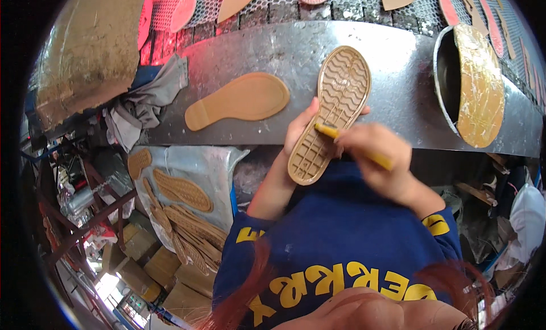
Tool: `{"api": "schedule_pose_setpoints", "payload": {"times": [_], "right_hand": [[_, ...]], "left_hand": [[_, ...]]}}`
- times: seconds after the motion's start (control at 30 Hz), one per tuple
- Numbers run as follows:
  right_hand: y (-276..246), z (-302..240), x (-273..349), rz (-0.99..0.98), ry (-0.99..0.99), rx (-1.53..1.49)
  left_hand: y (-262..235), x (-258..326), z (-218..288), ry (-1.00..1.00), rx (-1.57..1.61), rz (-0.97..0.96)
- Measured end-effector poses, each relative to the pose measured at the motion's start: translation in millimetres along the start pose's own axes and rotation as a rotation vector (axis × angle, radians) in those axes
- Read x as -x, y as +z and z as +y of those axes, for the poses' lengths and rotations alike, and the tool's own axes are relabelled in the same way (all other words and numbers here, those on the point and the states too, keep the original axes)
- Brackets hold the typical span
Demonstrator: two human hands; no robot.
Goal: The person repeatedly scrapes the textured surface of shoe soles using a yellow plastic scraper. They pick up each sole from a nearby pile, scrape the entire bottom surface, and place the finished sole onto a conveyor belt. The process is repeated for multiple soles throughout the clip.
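Note:
My left hand is closed around a tan shoe sole, its thumb on the left edge and fingertips showing past the right edge. The sole is tilted, with its patterned side up: wavy ridges at the far end, square hollows at the near end. Its surface looks wet and shiny. In my right hand is a yellow-handled brush, its head on the middle of the sole; the bristles are hard to make out. A flat tan sole lies on the metal bench, left of my hands.
A round pot, partly covered by a glue-streaked board, stands at the bench's right. Beyond the metal bench, a mesh conveyor carries pink and tan pieces. Grey cloth hangs at left, above several stacked soles.

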State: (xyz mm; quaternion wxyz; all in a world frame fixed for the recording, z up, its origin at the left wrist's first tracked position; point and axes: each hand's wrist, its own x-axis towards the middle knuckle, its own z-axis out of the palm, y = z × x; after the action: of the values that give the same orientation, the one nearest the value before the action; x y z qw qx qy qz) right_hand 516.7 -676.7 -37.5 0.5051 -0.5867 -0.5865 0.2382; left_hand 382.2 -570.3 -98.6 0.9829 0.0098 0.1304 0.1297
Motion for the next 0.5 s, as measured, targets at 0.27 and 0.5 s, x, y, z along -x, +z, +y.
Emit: {"api": "schedule_pose_setpoints", "payload": {"times": [0.27, 0.5], "right_hand": [[12.0, -15.5, 1.6, -0.076, -0.069, -0.087], [6.6, -1.5, -14.7, -0.067, 0.062, -0.09]], "left_hand": [[14.8, 0.9, 6.0, -0.008, 0.181, 0.052], [-16.7, 3.8, 6.7, 0.02, 0.054, -0.093]]}}
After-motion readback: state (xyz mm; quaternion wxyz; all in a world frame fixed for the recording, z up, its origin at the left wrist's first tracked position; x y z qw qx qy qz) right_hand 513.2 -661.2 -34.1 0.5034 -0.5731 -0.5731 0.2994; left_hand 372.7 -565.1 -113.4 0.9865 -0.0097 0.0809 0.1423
